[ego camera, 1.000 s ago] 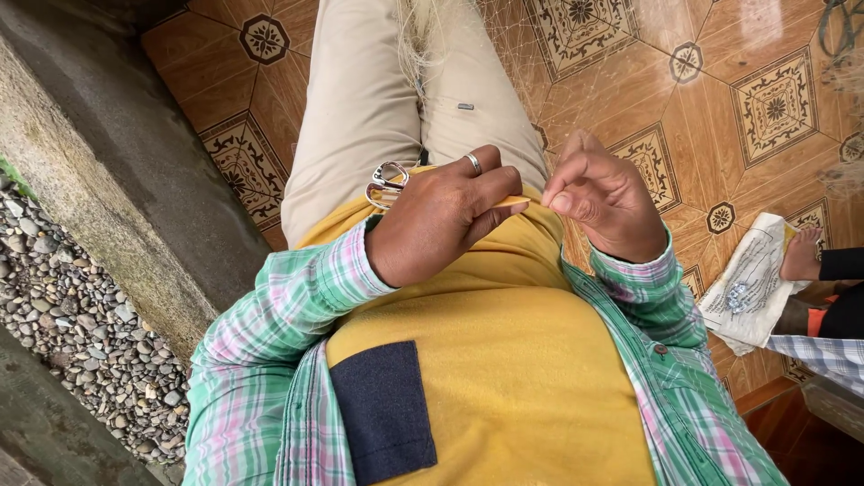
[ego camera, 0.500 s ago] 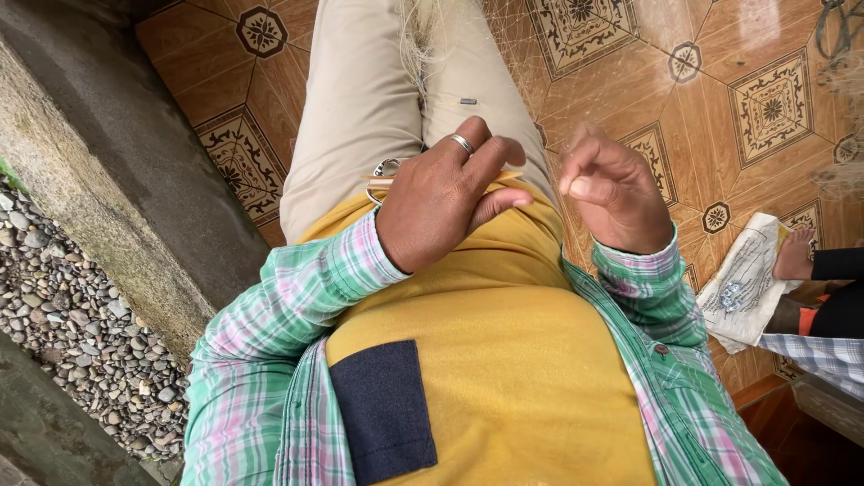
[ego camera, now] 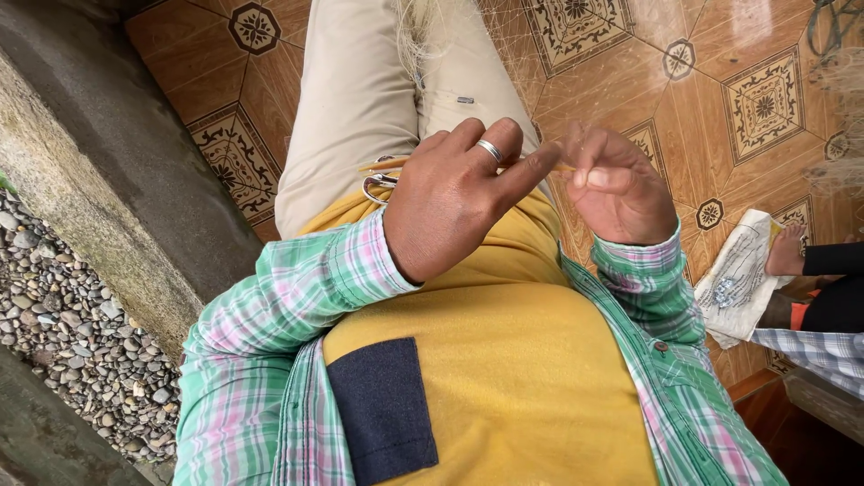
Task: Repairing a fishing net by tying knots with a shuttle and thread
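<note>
My left hand (ego camera: 454,198), with a silver ring on one finger, is held over my lap and closed around a thin pale wooden stick (ego camera: 382,166) that pokes out on both sides of it. Small metal scissor loops (ego camera: 376,186) show just under that hand. My right hand (ego camera: 621,184) is close beside it, thumb and fingers pinched together at the stick's far tip. Fine pale netting (ego camera: 423,36) lies over my beige trousers and trails onto the floor. I cannot tell if a thread is in the pinch.
Patterned brown floor tiles (ego camera: 756,99) lie around my legs. A concrete kerb (ego camera: 99,189) and a gravel strip (ego camera: 72,342) run along the left. At the right, another person's bare foot (ego camera: 787,252) rests by a white printed sack (ego camera: 738,288).
Both hands have lifted off my yellow shirt toward my lap. My left fingers have stretched out, and the stick now shows between the two hands.
</note>
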